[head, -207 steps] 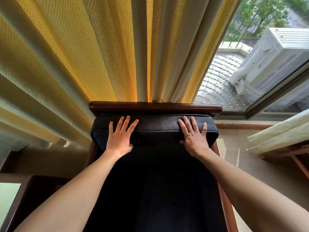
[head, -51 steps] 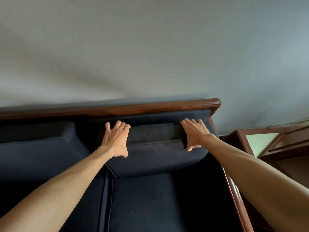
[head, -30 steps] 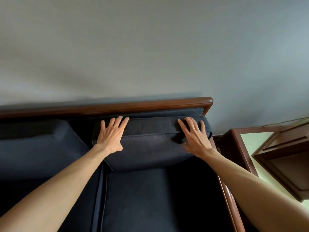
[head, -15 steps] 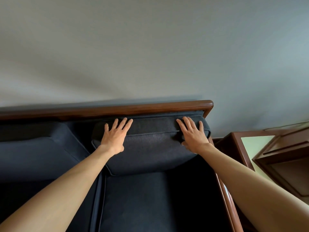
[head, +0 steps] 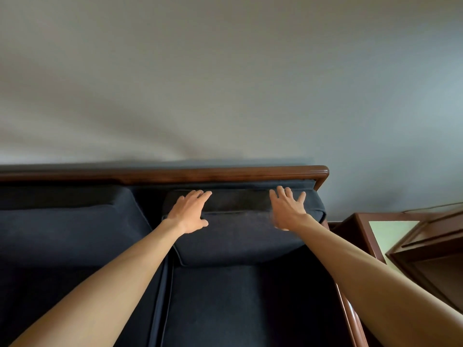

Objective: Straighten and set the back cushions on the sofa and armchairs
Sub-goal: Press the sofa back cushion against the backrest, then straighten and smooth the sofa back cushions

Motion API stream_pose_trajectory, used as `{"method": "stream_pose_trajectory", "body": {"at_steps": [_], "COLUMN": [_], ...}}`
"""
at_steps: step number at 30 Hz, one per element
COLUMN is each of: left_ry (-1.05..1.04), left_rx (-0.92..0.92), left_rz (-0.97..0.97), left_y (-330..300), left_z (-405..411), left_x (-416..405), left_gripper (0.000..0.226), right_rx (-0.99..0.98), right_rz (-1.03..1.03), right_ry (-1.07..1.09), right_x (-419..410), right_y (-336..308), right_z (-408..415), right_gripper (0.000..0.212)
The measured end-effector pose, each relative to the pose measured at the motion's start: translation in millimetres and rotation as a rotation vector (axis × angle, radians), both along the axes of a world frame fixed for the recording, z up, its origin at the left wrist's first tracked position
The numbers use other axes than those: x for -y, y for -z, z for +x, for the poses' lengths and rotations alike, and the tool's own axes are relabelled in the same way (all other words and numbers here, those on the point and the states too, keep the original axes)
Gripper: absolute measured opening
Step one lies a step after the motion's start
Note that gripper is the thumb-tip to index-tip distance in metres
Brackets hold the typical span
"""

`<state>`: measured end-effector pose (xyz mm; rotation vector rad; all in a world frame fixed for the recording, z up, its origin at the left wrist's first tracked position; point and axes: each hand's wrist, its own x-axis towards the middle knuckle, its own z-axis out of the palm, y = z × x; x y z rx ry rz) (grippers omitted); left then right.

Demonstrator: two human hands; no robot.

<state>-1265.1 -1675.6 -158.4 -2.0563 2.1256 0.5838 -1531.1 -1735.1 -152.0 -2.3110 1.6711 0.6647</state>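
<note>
Pressing flat on one item: right-end back cushion (head: 238,236), dark navy fabric, piped seam, leaning against the wooden top rail (head: 175,174) of the sofa (head: 240,309). Left hand (head: 188,214): palm down on the cushion's upper edge toward its left corner, fingers extended and held close together, nothing gripped. Right hand (head: 285,211): on the same upper edge toward the right corner, fingers spread and open, slightly blurred, so firm contact at the palm cannot be confirmed. Change noted: about two seconds ago both hands were curled over the cushion's top, grasping it, and the cushion stood forward of the rail with a gap behind; now the fingers lie open and the cushion's top sits just beneath the rail. Judgement: the lift-and-seat is done and this is the closing pat, so this cushion is near set, though its lower edge still bulges forward over the seat cushion (head: 240,309). Neighbouring back cushion (head: 67,234): left of the rail's midpoint, untouched by either hand, appears upright against the backrest. Side table (head: 375,236): dark wood with a pale green inset top, beyond the rail's right end, well apart from the hands. Wall (head: 225,83): plain grey, directly behind the rail. Markings: no brand, label, tag or writing legible on cushion, frame or table.
</note>
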Motion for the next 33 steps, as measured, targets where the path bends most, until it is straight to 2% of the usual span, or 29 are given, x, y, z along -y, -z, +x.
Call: {"method": "stream_pose_trajectory", "body": {"at_steps": [2,4,8,14,16,17,19,21,22,24,28,29,33], "left_ry": [-0.035,-0.064,-0.117,-0.181,-0.199,-0.199,-0.182,-0.126,-0.104,-0.036,0.137,0.157,0.182], "left_rx": [-0.063,-0.089,-0.118,-0.096,-0.087,-0.072,-0.027,0.001,-0.013,-0.083,-0.248,-0.279,-0.298], "left_rz": [-0.012,-0.053,-0.105,-0.092,-0.077,-0.054,0.03,0.072,0.057,0.029,0.037,0.02,-0.018], "left_y": [-25,-52,-101,-140,-135,-128,-109,-84,-73,-53,-25,-20,-7], "left_z": [9,24,66,185,236,261,308,336,338,323,241,220,160], "left_x": [-3,-5,-10,-50,-71,-82,-105,-118,-123,-127,-126,-123,-113], "left_gripper": [0.083,0.072,0.057,0.056,0.061,0.066,0.079,0.086,0.086,0.083,0.081,0.081,0.079], "right_rx": [0.047,0.142,0.315,0.422,0.425,0.348,0.051,-0.123,-0.122,-0.034,0.231,0.245,0.143], "right_rz": [0.009,0.006,0.018,0.066,0.087,0.088,0.099,0.09,0.071,0.004,-0.171,-0.166,-0.05], "right_ry": [-0.025,-0.04,-0.088,-0.184,-0.186,-0.178,-0.092,0.128,0.219,0.241,0.243,0.259,0.217], "right_x": [-1,-3,-8,-34,-51,-63,-89,-116,-127,-142,-145,-142,-139], "right_y": [-27,-57,-107,-136,-128,-117,-81,-35,-17,3,5,4,12], "right_z": [27,58,126,259,305,321,338,325,312,293,276,267,205], "right_gripper": [0.06,0.051,0.047,0.052,0.065,0.081,0.121,0.138,0.137,0.124,0.071,0.069,0.087]}}
